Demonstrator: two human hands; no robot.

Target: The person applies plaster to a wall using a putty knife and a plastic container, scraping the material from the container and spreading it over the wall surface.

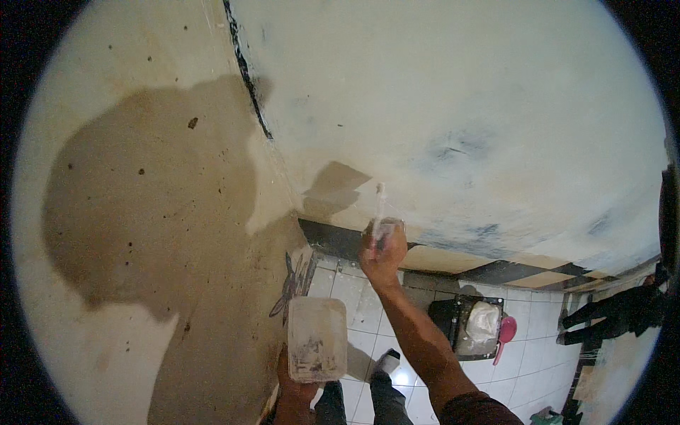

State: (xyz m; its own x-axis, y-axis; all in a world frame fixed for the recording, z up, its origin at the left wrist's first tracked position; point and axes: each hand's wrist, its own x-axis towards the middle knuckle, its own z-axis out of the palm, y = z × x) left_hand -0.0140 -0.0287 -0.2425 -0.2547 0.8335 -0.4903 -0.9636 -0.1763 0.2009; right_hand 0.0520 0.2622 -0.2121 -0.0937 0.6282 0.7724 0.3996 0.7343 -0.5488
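Observation:
My right hand (383,251) is raised to the wall with its fingers wrapped round a putty knife (380,202). The blade is edge-on and blurred, close to the pale wall (425,92); whether it touches, I cannot tell. Its broad shadow falls just to the left. Low down at the left, my left hand (296,389) grips a rectangular, putty-smeared plastic container (317,336) from below. Most of that hand's fingers are hidden under it. Dark smudges and lighter patches mark the wall right of the knife.
A side wall (163,248) meets the pale wall at a corner with a dark crack (248,78). Black and cream tiles (499,271) run along the wall base. On the white floor stands a black box (464,326) bearing a whitish bag (483,322), beside a pink dipper (506,331). Another person (623,308) stands far right.

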